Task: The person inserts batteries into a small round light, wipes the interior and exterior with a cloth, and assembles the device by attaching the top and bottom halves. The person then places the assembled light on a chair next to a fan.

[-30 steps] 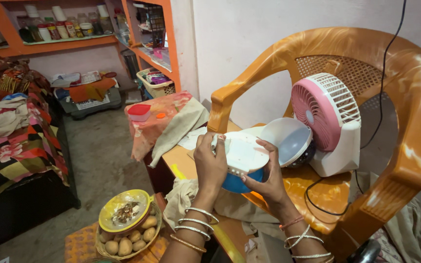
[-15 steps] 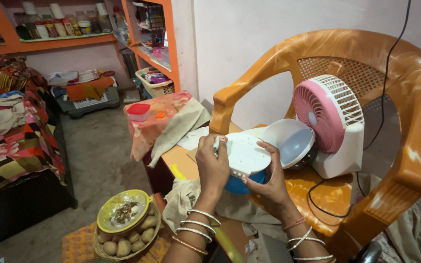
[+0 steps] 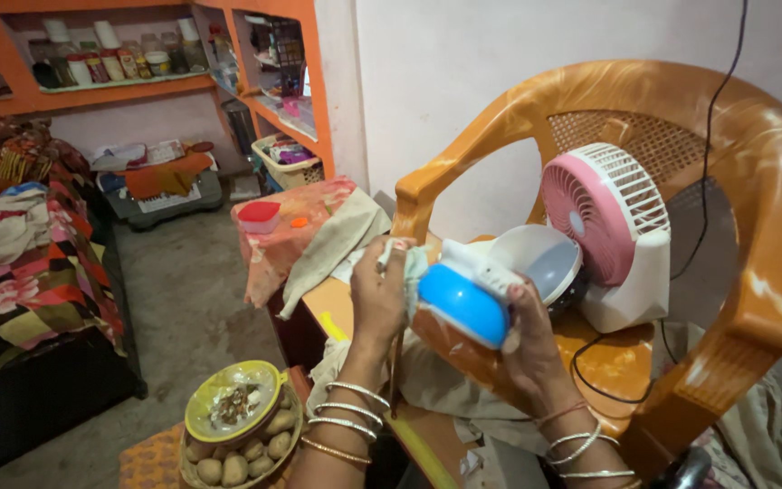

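Two hands at work above an orange plastic chair (image 3: 735, 208). Right hand (image 3: 522, 349) wrapped around a blue and white round object (image 3: 463, 299), fingers curled under its blue underside, tilting it toward the left. Left hand (image 3: 380, 294) closed on a pale cloth (image 3: 409, 263), pressed against the left edge of that blue and white object. Metal bangles on both wrists.

Just beyond the held object, on the chair seat, a white bowl-shaped part (image 3: 540, 258) resting against a pink and white table fan (image 3: 613, 226), with a black cable (image 3: 708, 163) running up the wall and behind the chair back.

Farther left, a small stand draped in floral fabric (image 3: 300, 226) with a red lidded container (image 3: 259, 215) on top. Near left, low on the floor, a basket of potatoes (image 3: 237, 448) topped by a yellow-green plate (image 3: 233, 407) with scraps on it. Far left, a bed with a patterned quilt (image 3: 29, 281), and orange shelves (image 3: 119, 86) lined with jars along the far wall.
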